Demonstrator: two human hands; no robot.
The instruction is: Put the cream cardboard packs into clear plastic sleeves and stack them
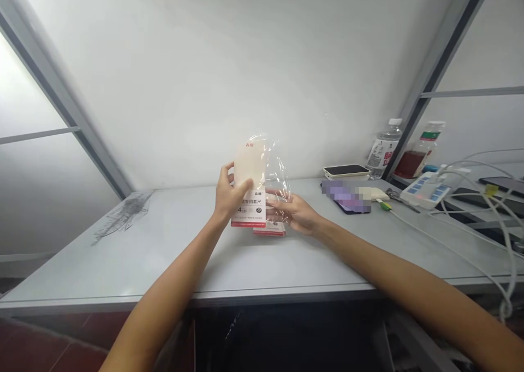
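My left hand [229, 193] grips a white card pack [249, 170] with red trim and printed text, held upright above the grey table [164, 252]. My right hand [297, 213] holds a clear plastic sleeve [277, 175] right beside the pack, fingers curled around its lower part. A second pack with a red edge [270, 231] lies on the table under both hands.
A crumpled clear wrapper [123, 214] lies at the table's left. To the right sit a dark phone [347, 200], a white-rimmed device [346, 171], two bottles [382, 148], a power strip [426, 189] and white cables [483, 241]. A white wall stands behind.
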